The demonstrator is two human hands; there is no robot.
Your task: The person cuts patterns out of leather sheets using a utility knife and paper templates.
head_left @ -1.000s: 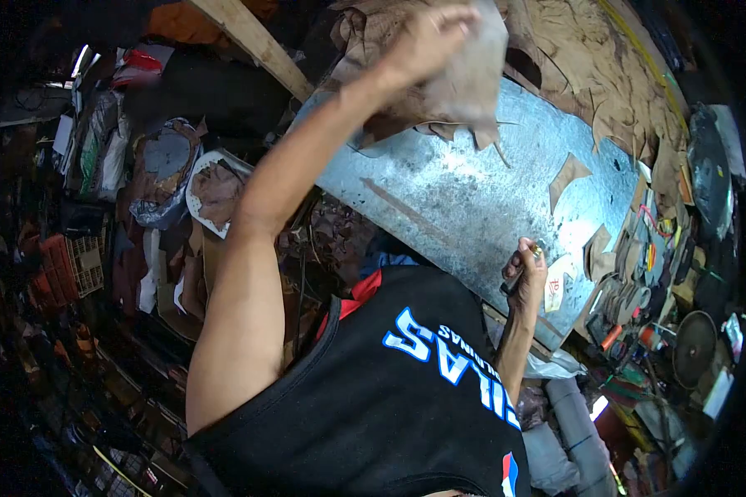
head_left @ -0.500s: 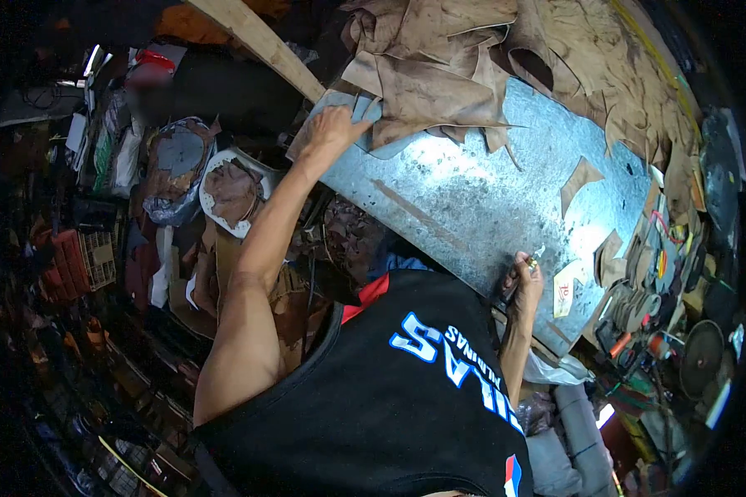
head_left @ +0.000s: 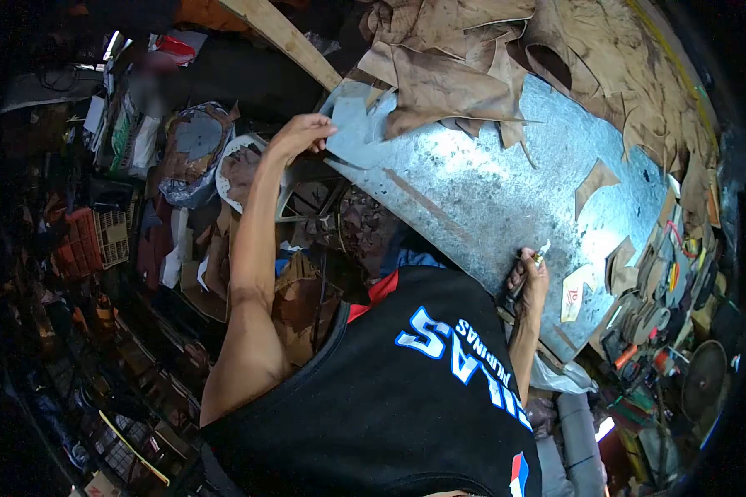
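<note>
My left hand [head_left: 305, 134] is at the upper left corner of the metal-topped table [head_left: 439, 207], its thumb and fingers pinching the edge of a flat grey piece [head_left: 352, 137]. That piece lies partly on the corner, near the brown leather. My right hand [head_left: 531, 277] is closed around a small tool [head_left: 541, 252] with a yellowish part and a pale tip, over the table's near right side. A paper tag with red marks [head_left: 571, 298] lies to the right of this hand. Brown leather pieces [head_left: 452, 83] are heaped at the table's far side.
A wooden beam [head_left: 286, 37] reaches the table's far left corner. Left of the table stand a white container [head_left: 234, 178] and a plastic-wrapped bundle [head_left: 195, 149]. Tape rolls and tools [head_left: 638, 319] crowd the right end. A loose brown scrap [head_left: 593, 184] lies on the metal.
My left hand has lifted off the corner and moved left, its fingers now together at the grey piece's edge. My right hand still holds the small tool. The view has shifted slightly.
</note>
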